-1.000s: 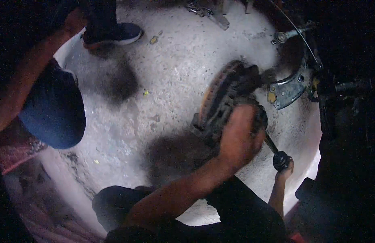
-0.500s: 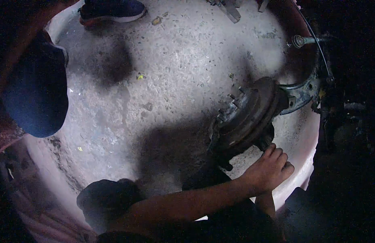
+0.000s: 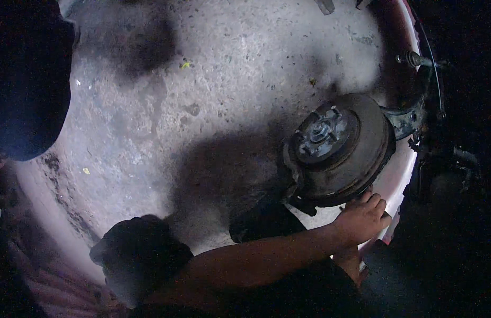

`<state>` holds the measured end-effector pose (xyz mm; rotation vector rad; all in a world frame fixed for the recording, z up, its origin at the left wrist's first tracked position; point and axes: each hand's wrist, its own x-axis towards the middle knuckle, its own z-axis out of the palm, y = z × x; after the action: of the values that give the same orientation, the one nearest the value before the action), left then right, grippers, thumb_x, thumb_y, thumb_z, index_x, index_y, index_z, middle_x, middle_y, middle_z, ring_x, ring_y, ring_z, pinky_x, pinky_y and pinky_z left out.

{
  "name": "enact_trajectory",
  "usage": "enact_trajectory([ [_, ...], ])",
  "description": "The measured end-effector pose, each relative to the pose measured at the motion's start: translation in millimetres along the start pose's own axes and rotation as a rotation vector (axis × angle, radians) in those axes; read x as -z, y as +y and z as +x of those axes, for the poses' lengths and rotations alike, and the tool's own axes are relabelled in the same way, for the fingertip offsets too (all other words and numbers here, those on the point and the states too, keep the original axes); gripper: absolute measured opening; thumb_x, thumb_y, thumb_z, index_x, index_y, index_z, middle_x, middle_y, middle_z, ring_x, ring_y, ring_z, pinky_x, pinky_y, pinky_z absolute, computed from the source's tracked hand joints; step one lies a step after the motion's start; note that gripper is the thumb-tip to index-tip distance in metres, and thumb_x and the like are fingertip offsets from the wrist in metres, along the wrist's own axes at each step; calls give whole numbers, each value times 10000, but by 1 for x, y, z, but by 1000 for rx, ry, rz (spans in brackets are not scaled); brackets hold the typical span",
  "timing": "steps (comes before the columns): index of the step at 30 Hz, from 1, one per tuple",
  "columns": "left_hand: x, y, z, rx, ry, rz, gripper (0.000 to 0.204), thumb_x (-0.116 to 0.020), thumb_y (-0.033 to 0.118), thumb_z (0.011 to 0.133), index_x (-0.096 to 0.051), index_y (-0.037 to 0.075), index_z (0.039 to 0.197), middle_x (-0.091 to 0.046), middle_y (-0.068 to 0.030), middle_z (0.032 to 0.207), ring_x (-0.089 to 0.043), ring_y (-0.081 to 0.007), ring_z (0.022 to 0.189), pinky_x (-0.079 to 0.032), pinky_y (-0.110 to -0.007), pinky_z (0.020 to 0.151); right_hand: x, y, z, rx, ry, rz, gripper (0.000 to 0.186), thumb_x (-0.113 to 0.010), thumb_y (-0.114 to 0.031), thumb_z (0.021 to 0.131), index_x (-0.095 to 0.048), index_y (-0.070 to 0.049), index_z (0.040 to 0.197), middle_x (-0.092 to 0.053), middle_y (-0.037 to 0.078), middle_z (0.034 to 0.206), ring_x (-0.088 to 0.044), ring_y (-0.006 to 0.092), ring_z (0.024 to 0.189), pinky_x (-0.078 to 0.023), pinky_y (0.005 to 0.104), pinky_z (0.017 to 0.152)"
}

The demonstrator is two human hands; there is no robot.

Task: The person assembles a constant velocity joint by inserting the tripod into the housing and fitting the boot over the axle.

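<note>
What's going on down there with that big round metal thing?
Someone's bare hands are at work on a brake disc, its studs showing. The left hand is at the disc's lower edge; what its fingers hold can't be seen. The right forearm shows just below, its hand hidden.

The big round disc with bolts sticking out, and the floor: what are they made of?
The disc seems to be metal, perhaps iron: it's thick, dull and brownish grey. Its bolts look like metal too, probably steel, with pale glints. The floor looks like rough concrete, because it's pale, speckled and blotchy, but I can't be sure.
</note>
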<state>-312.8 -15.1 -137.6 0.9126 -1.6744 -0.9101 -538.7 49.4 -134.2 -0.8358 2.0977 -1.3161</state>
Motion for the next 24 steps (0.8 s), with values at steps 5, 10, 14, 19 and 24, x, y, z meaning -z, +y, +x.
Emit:
enact_trajectory([
  [5, 5, 7, -4, 39, -24, -44, 340, -600, 208, 839, -634, 35, 1129, -593, -201, 1060, -513, -342, 1156, -297, -507, 1105, -48, -65, -19, 133, -34, -69, 488, -419, -408, 980, -584, -45, 1262, -599, 171, 1250, -568, 286, 1153, -445, 429, 996],
  [10, 1, 6, -14, 55, 244, -3, 483, -437, 252, 916, -443, 87, 1370, -472, -295, 1346, -398, -454, 1321, -185, -588, 1163, -84, -116, -9, 34, -384, 113, 568, -341, -446, 1015, -492, -43, 1386, -493, 181, 1414, -407, 270, 1357, -279, 423, 1147],
  [14, 13, 5, -30, 31, 212, -111, 547, -417, 241, 928, -376, 31, 1432, -347, -317, 1456, -291, -445, 1408, -176, -562, 1177, -102, -116, -6, 96, -552, -328, 492, -394, -346, 1019, -520, -3, 1348, -545, 148, 1356, -486, 254, 1270, -348, 372, 1098],
  [19, 26, -5, -47, 11, 66, -120, 589, -415, 239, 932, -345, -65, 1431, -316, -297, 1498, -244, -445, 1430, -170, -553, 1177, -124, -132, -21, 14, -490, -534, 425, -537, -272, 977, -576, 15, 1289, -635, 130, 1236, -572, 221, 1159, -411, 339, 1027],
  [24, 26, 11, -49, 91, -30, -99, 598, -506, 225, 918, -381, -85, 1414, -278, -283, 1526, -140, -411, 1473, -161, -539, 1181, -122, -118, -39, 196, -350, -702, 419, -559, -309, 974, -624, 11, 1235, -657, 144, 1215, -599, 219, 1125, -434, 331, 997],
])
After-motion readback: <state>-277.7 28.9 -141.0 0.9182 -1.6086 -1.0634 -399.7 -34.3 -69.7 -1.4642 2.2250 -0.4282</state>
